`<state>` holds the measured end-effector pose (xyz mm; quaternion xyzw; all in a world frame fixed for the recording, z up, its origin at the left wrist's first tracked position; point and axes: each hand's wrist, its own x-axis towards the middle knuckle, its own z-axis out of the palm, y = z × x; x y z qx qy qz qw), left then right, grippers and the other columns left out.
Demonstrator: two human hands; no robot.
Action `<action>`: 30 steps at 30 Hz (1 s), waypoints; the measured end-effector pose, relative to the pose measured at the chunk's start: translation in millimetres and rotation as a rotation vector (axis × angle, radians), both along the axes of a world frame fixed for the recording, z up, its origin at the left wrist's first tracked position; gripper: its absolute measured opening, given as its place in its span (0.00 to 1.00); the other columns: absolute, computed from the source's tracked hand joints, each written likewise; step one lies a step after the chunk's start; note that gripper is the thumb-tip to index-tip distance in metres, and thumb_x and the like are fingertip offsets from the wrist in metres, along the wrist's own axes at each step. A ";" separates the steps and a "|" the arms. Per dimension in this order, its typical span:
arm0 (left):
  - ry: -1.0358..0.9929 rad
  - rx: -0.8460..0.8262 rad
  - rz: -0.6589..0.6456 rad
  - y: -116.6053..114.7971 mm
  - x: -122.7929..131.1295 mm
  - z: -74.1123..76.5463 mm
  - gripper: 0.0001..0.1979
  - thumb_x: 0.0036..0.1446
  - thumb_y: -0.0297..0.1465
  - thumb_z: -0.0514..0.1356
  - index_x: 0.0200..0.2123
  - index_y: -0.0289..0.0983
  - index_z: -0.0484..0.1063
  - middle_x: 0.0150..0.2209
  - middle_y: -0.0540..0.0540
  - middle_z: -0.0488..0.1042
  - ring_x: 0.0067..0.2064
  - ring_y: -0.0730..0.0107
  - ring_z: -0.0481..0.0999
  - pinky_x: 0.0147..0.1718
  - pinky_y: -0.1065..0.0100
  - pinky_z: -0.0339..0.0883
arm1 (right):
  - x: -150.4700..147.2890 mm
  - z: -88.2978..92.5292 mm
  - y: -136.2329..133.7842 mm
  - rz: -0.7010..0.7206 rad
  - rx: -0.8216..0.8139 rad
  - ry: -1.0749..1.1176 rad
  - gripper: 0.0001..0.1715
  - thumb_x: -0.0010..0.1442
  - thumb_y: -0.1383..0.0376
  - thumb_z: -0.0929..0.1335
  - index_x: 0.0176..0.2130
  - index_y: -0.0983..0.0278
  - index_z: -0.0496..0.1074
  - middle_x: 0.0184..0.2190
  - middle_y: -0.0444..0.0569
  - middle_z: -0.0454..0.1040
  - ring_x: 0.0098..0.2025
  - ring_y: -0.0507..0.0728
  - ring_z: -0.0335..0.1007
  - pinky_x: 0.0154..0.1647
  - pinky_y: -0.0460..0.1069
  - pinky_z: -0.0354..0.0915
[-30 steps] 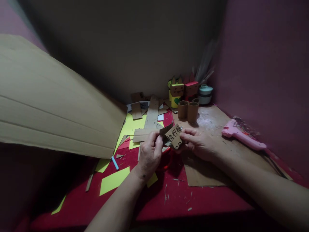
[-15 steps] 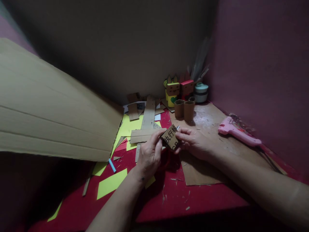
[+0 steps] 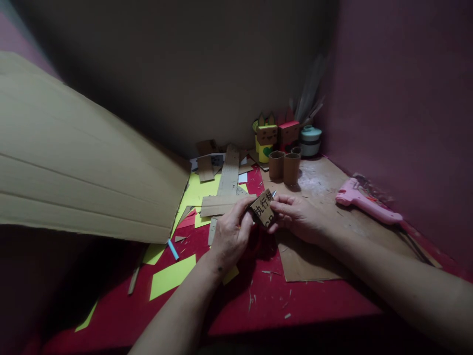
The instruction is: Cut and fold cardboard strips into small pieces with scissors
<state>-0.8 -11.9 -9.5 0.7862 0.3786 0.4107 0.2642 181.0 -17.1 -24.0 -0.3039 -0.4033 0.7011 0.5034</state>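
Observation:
My left hand point(image 3: 233, 228) grips a small brown cardboard piece point(image 3: 262, 209) printed with black characters, holding it tilted above the table by its left side. My right hand point(image 3: 298, 216) is closed at the piece's right edge. From between its thumb and finger pokes the bright tip of a small metal-tipped tool point(image 3: 274, 194); the rest of it is hidden, so its kind is unclear. Beneath the right forearm lies a flat cardboard sheet point(image 3: 308, 264). Cardboard strips point(image 3: 229, 172) lie crossed just beyond the left hand.
A large cardboard panel point(image 3: 92, 162) leans in from the left. Cardboard tubes point(image 3: 291, 170), a yellow figure point(image 3: 266, 140), a red figure point(image 3: 288, 134) and a lidded pot point(image 3: 311, 142) stand at the back. A pink glue gun point(image 3: 365, 203) lies right. Yellow paper point(image 3: 173, 277) and scraps litter the red cloth.
The view has shifted slightly. Both hands keep nearly the same hold on the cardboard piece, which has barely moved or turned.

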 end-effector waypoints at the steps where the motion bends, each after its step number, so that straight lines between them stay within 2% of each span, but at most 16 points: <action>1: -0.025 -0.036 0.024 0.9 0.3 -0.3 0.15 0.63 0.31 0.50 0.50 0.40 0.69 0.44 0.45 0.75 0.44 0.67 0.73 0.45 0.68 0.64 | -0.2 -0.1 -0.3 0.005 -0.002 -0.002 0.11 0.53 0.61 0.72 0.32 0.66 0.70 0.29 0.50 0.75 0.28 0.53 0.72 0.28 0.48 0.72; 4: -0.141 -0.169 0.094 2.6 1.3 0.0 0.14 0.62 0.33 0.50 0.48 0.39 0.70 0.36 0.48 0.75 0.35 0.69 0.73 0.35 0.71 0.66 | -1.3 0.0 -1.7 -0.009 0.001 -0.010 0.11 0.53 0.64 0.72 0.32 0.66 0.68 0.31 0.50 0.75 0.30 0.53 0.73 0.30 0.49 0.72; 6: -0.207 -0.203 0.108 2.1 2.4 1.1 0.13 0.62 0.33 0.52 0.46 0.39 0.71 0.34 0.49 0.75 0.33 0.70 0.72 0.32 0.72 0.66 | -2.3 0.7 -2.7 -0.039 -0.003 -0.018 0.12 0.51 0.65 0.72 0.31 0.65 0.65 0.29 0.49 0.75 0.28 0.54 0.74 0.28 0.48 0.72; 8: -0.221 -0.190 0.108 0.3 3.8 2.7 0.13 0.62 0.33 0.52 0.45 0.38 0.72 0.34 0.49 0.75 0.33 0.71 0.72 0.34 0.72 0.65 | -3.2 2.0 -3.5 -0.077 -0.020 -0.039 0.15 0.49 0.66 0.72 0.32 0.63 0.62 0.26 0.46 0.74 0.23 0.53 0.73 0.23 0.46 0.70; 11: -0.212 -0.162 0.082 -2.8 6.3 4.8 0.12 0.62 0.31 0.52 0.45 0.37 0.72 0.37 0.48 0.76 0.38 0.70 0.72 0.40 0.71 0.65 | -4.2 4.8 -5.0 -0.136 -0.053 -0.102 0.17 0.49 0.69 0.71 0.37 0.63 0.61 0.22 0.42 0.73 0.16 0.52 0.70 0.17 0.44 0.66; 14: -0.245 -0.184 0.042 -3.1 8.1 4.4 0.13 0.62 0.31 0.52 0.46 0.36 0.72 0.40 0.47 0.76 0.41 0.68 0.73 0.42 0.70 0.65 | -5.3 8.5 -7.2 -0.164 -0.071 -0.144 0.21 0.49 0.71 0.70 0.43 0.65 0.62 0.23 0.44 0.74 0.16 0.51 0.70 0.16 0.44 0.66; 17: -0.325 -0.290 0.007 -0.3 9.3 1.8 0.13 0.60 0.32 0.55 0.46 0.35 0.71 0.41 0.46 0.76 0.42 0.67 0.74 0.41 0.69 0.67 | -6.7 11.9 -10.1 -0.158 -0.088 -0.157 0.18 0.50 0.72 0.68 0.42 0.68 0.65 0.24 0.47 0.75 0.17 0.50 0.69 0.16 0.43 0.66; 22: -0.485 -0.543 -0.071 2.8 12.0 0.4 0.14 0.53 0.31 0.62 0.44 0.34 0.72 0.36 0.46 0.77 0.33 0.70 0.74 0.30 0.71 0.68 | -7.4 11.4 -12.0 -0.113 -0.098 -0.175 0.15 0.50 0.72 0.67 0.41 0.66 0.67 0.23 0.48 0.75 0.15 0.50 0.68 0.14 0.42 0.62; 27: -0.477 -0.564 -0.045 0.2 13.0 4.4 0.12 0.50 0.29 0.65 0.40 0.35 0.76 0.35 0.46 0.78 0.34 0.69 0.75 0.29 0.73 0.69 | -7.7 12.2 -13.6 -0.105 -0.030 -0.222 0.06 0.54 0.66 0.67 0.36 0.64 0.67 0.23 0.44 0.71 0.18 0.49 0.66 0.17 0.44 0.65; 30: -0.454 -0.566 -0.042 -1.2 13.2 4.6 0.11 0.50 0.29 0.65 0.39 0.36 0.77 0.36 0.46 0.79 0.36 0.68 0.76 0.28 0.73 0.68 | -8.9 16.4 -16.9 -0.123 0.038 -0.291 0.07 0.55 0.63 0.68 0.34 0.65 0.69 0.25 0.42 0.69 0.20 0.48 0.63 0.18 0.43 0.63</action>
